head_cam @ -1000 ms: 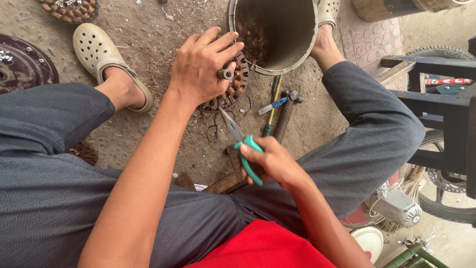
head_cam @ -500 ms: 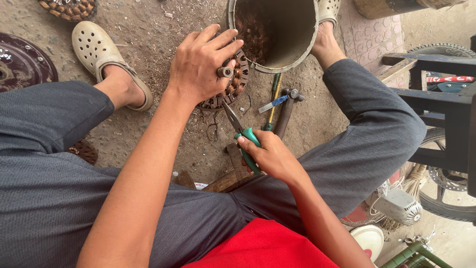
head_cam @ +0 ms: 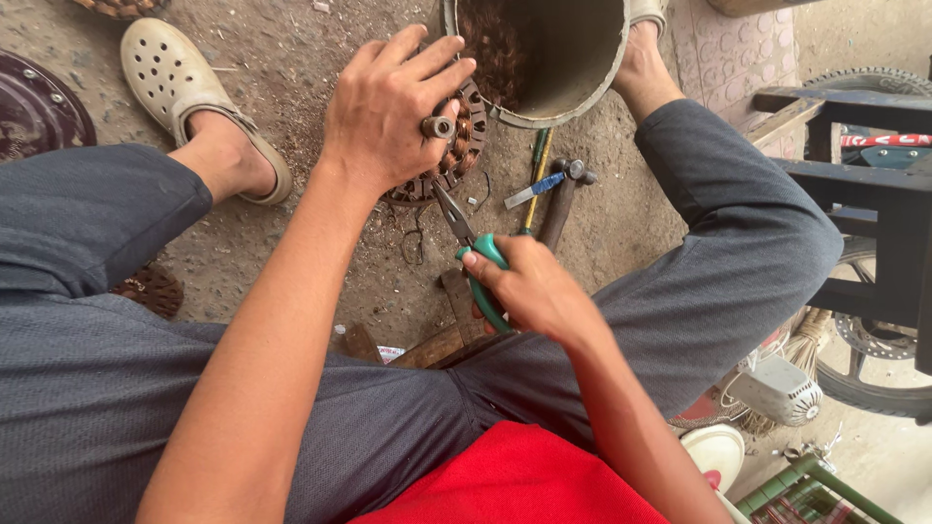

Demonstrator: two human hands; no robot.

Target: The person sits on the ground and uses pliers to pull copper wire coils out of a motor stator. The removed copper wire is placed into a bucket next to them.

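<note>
While the left hand (head_cam: 393,112) sits spread over a round motor stator (head_cam: 449,150) on the dirt ground (head_cam: 320,58), fingers draped across the top and pressing it down, the right hand (head_cam: 534,291) is wrapped tight around the green handles of a pair of needle-nose pliers (head_cam: 466,247). Nose of the pliers points up toward the lower edge of the stator, right by the copper windings (can't tell if the tips are actually biting a wire or just touching). A small metal bush (head_cam: 438,127) pokes up between the left fingers.

Stator lies flat between the person's knees, its far edge touching a big grey bucket (head_cam: 582,78) that leans open toward the camera with tangled copper wire inside. Just right of the stator there's a hammer (head_cam: 561,204), plus a couple of screwdrivers (head_cam: 533,180) lying on the ground, near but not touching the pliers hand. Bits of loose wire (head_cam: 413,243) lie under the stator. Beige clog (head_cam: 184,82) on the left foot, grey trousers, red shirt at the bottom.
</note>
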